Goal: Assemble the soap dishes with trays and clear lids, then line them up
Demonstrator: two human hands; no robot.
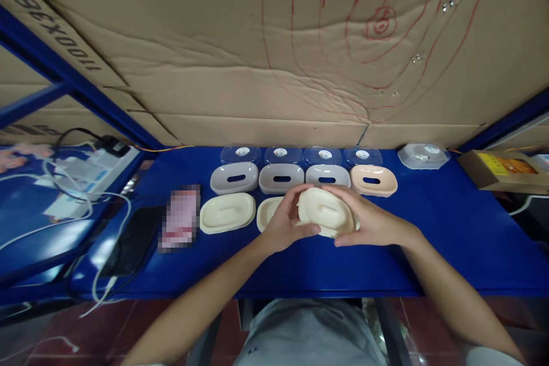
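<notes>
Both of my hands hold a cream oval tray with a raised bar in its middle. My left hand is closed on its left edge, thumb at the front. On the opposite edge, my right hand is closed with the thumb underneath at the front. A second cream oval tray lies on the table, partly hidden behind my left hand. Further left rests another cream oval tray of the same shape. Whether more pieces lie beneath the held one, I cannot tell.
Grey slotted oval dishes and a peach one line up behind, with clear covers behind them. A wrapped clear container and a cardboard box stand right. At left are a blurred pink item, a phone and cables.
</notes>
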